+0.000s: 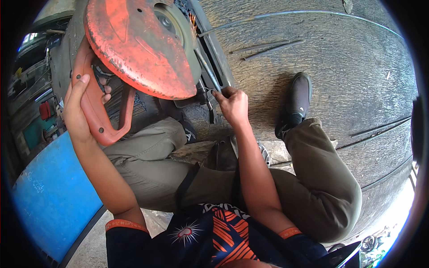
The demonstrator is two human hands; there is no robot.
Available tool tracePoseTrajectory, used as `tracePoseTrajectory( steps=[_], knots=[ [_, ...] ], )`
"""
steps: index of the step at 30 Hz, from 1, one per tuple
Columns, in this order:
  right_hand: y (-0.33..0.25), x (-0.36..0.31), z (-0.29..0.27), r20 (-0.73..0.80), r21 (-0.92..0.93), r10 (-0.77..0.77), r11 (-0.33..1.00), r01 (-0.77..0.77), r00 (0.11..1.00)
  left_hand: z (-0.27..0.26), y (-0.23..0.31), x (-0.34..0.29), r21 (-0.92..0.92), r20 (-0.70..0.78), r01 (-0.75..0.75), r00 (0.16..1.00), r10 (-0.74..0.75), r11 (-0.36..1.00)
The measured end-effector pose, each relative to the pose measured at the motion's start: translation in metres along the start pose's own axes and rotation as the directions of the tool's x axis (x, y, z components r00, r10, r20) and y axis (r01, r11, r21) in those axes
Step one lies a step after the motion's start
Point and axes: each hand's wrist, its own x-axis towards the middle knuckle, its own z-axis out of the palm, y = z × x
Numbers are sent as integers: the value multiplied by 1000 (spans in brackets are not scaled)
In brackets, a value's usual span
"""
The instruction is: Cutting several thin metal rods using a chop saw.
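Note:
An orange, scuffed blade guard (138, 49) belongs to a cut-off saw at the upper left. My left hand (77, 105) is closed around the saw's orange D-shaped handle (97, 117), thumb on top and fingertips showing inside the loop. Small sparks (193, 21) fly beside the abrasive disc (195, 60), at the far side of the guard. My right hand (235, 105) pinches the near end of a short grey metal rod (208, 70), which slants away along the saw base. Just left of that hand is a dark clamp screw (210, 105).
A long thin metal rod (286, 13) runs from the saw to the right across the worn board (339, 62). Two dark loose rods (272, 49) lie on it. My shoe (300, 94) rests there too. A blue curved panel (58, 192) stands at left.

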Motion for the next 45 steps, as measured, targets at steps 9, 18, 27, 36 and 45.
tracePoseTrajectory(
  steps=[9, 18, 27, 36, 45],
  knots=[
    [4, 1, 3, -46, -8, -16, 1000, 16, 999, -1, -1, -1, 10, -14, 16, 1000, -16, 1000],
    [9, 6, -5, 305, 482, 214, 806, -344, 928, -1, 0, -2, 3, -12, 18, 1000, -18, 1000],
    [7, 6, -6, 407, 533, 223, 729, -428, 886, -8, -4, 2, 18, -12, 17, 1000, -17, 1000],
    [12, 5, 1, 381, 480, 127, 819, -314, 916, -1, -1, -2, 4, -18, 30, 999, -30, 1000],
    [19, 6, 11, 282, 351, 69, 921, -170, 957, -3, -2, 1, -9, 7, -1, 1000, 1, 1000]
  ],
)
